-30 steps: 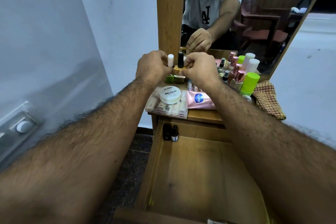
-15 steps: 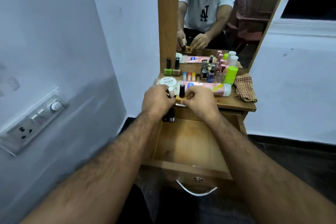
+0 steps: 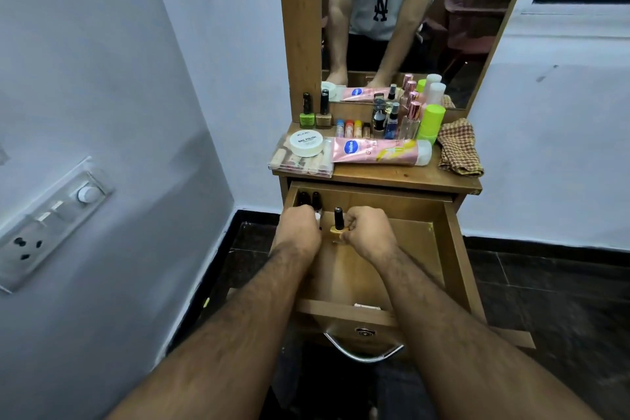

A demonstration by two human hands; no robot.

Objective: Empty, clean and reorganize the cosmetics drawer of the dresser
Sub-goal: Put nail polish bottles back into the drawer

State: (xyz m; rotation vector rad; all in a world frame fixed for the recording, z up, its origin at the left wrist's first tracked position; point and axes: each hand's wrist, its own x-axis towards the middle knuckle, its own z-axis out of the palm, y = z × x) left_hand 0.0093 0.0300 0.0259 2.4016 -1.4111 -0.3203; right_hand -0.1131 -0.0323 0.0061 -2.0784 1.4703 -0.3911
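Note:
The wooden drawer [image 3: 439, 249] of the dresser stands pulled out, with both my hands inside it near its back left. My right hand [image 3: 370, 232] pinches a gold nail polish bottle with a black cap [image 3: 338, 220], held upright just above the drawer floor. My left hand [image 3: 300, 228] grips a small white-capped bottle [image 3: 317, 216], mostly hidden by my fingers. Two dark nail polish bottles [image 3: 309, 198] stand in the drawer's back left corner.
The dresser top [image 3: 402, 176] carries a clear case of tubes with a white nail polish jar [image 3: 306, 143], a pink lotion tube [image 3: 378, 151], green and beige polish bottles, small lip balms, perfume bottles, a green-capped bottle and a checked cloth [image 3: 458, 148]. Mirror behind, wall socket at left.
Both hands came down from the dresser top into the open drawer, carrying the gold bottle and the white-capped bottle. The camera view pulled back and tilted down.

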